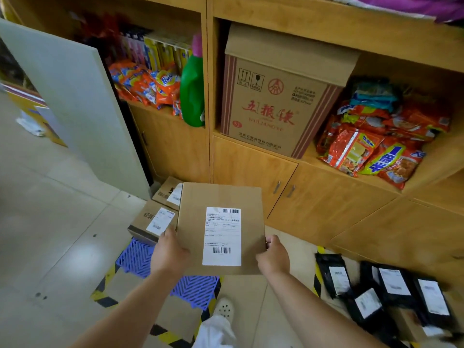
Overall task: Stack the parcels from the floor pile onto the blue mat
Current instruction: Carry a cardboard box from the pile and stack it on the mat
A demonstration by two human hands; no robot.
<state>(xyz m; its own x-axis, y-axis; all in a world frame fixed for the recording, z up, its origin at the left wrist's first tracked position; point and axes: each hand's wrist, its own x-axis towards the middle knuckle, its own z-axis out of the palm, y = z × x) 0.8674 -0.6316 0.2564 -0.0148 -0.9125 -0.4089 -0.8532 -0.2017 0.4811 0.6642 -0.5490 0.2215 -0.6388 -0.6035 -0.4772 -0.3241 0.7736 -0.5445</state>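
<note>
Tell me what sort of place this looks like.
Probably a small shop that also handles parcels: wooden shelves hold orange snack packets and a green detergent bottle, while labelled black mailer bags lie on the tiled floor.

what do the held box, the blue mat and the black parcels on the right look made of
Box: plain brown cardboard, matte, with a white paper shipping label; both hands, left and right, grip its near corners.
Mat: likely moulded plastic, going by its uniform blue colour and open herringbone grid.
Black parcels: probably plastic mailer bags, slightly glossy and soft-edged, each with a white label.
</note>
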